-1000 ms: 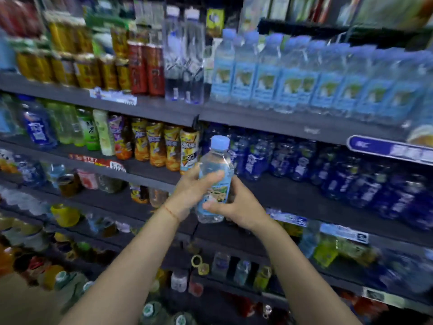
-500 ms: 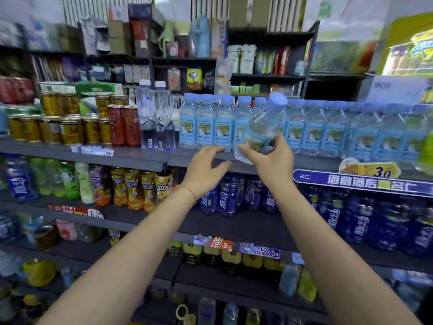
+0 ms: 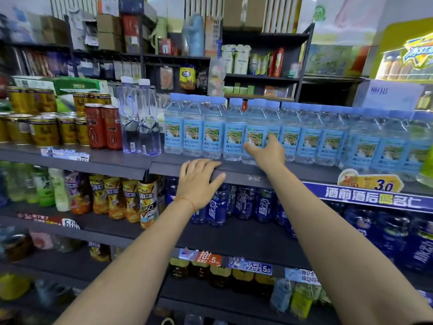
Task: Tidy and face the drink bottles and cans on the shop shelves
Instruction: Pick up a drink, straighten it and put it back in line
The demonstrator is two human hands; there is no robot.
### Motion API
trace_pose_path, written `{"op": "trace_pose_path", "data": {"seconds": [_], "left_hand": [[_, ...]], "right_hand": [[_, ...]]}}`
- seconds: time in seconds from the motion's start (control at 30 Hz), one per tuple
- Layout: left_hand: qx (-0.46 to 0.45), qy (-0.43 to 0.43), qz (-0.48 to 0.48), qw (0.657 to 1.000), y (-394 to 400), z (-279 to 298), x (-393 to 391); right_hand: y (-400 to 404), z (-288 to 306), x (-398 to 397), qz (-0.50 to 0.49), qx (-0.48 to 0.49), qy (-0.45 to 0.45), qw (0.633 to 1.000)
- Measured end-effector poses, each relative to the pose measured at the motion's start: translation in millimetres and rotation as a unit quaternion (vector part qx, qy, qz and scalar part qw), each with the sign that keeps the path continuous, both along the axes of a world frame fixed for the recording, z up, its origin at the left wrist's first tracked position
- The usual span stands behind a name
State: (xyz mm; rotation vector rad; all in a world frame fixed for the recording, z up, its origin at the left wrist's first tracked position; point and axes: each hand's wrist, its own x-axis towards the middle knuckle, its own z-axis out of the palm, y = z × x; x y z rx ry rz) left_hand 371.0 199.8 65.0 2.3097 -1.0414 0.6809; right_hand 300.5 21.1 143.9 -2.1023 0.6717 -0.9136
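A row of light-blue-capped water bottles [image 3: 214, 130] stands along the upper shelf [image 3: 236, 171]. My right hand [image 3: 267, 152] is wrapped round the lower part of one water bottle [image 3: 255, 127] standing in that row, thumb on its left and fingers on its right. My left hand [image 3: 199, 181] lies flat on the shelf's front lip just below the row, fingers spread and holding nothing. Both forearms reach up from the bottom of the view.
Left of the water stand two tall clear bottles [image 3: 138, 118], red cans [image 3: 103, 126] and gold cans [image 3: 44, 131]. The shelf below holds iced-tea bottles [image 3: 131, 198] and dark blue drink bottles [image 3: 243, 202]. A blue price strip [image 3: 372, 198] runs at the right.
The bottle went from both hands at chest height up onto the upper shelf row. My left hand let go and dropped to the shelf lip; the view rose to the upper shelf.
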Motion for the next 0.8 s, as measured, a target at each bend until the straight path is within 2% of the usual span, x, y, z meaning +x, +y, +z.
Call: {"op": "trace_pose_path", "data": {"seconds": [0.23,0.53,0.7,0.73,0.8], "left_hand": [[-0.008,-0.020,0.007,1.000,-2,-6,1],[0.030,-0.006,0.011,0.999,0,-1,1],[0.075,0.048,0.012,0.996,1,7,-7],[0.057,0.050,-0.003,0.997,2,6,-11],[-0.045,0.023,-0.042,0.998,7,1,-26]], "right_hand": [[-7,2,11,-0.015,-0.035,0.059,0.998],[9,-9,-7,-0.012,-0.029,0.017,0.999],[31,-21,-33,0.010,-0.045,-0.037,0.998],[35,-23,-40,0.021,-0.038,-0.062,0.997],[43,-29,-53,0.048,-0.027,-0.103,0.993]]}}
